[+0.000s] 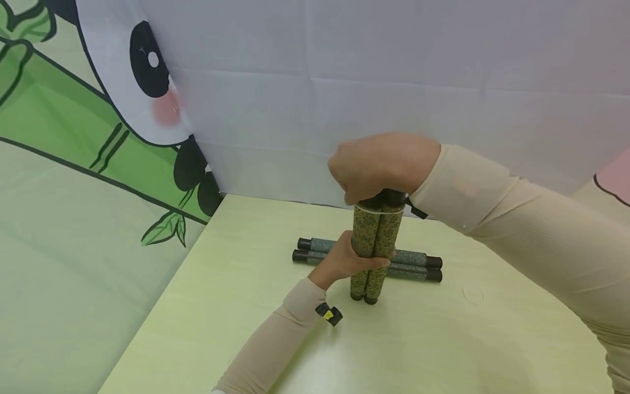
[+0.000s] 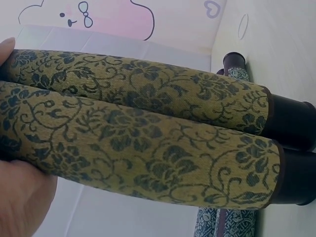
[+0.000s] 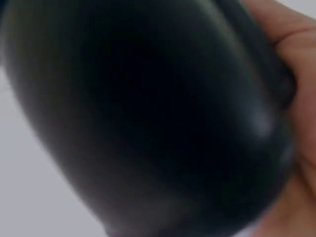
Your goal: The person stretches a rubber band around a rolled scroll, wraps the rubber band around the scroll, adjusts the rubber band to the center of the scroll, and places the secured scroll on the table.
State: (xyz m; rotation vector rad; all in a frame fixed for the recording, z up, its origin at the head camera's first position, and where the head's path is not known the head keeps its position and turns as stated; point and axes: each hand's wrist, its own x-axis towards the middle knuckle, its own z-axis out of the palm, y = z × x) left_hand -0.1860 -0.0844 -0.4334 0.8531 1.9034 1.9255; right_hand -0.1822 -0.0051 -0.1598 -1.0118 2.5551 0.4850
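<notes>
Two yellow-green brocade tubes (image 1: 365,232) with dark floral patterns and black end caps stand upright side by side, lower caps at the tabletop. My left hand (image 1: 344,260) grips both around the middle; the left wrist view shows their floral lengths (image 2: 133,133) and lower caps. At the top, my right hand (image 1: 381,167) holds the black upper ends, its fingers mostly hidden in the head view. A thin pale elastic band (image 1: 379,212) circles the pair just below that hand. In the right wrist view, a blurred black cap (image 3: 148,113) fills the picture beside the palm.
Behind the upright pair, two blue-green patterned tubes (image 1: 415,272) with black caps lie parallel on the pale yellow table (image 1: 492,339). A loose thin elastic band (image 1: 473,295) lies to their right. A white cloth (image 1: 256,109) with cartoon prints hangs behind the table.
</notes>
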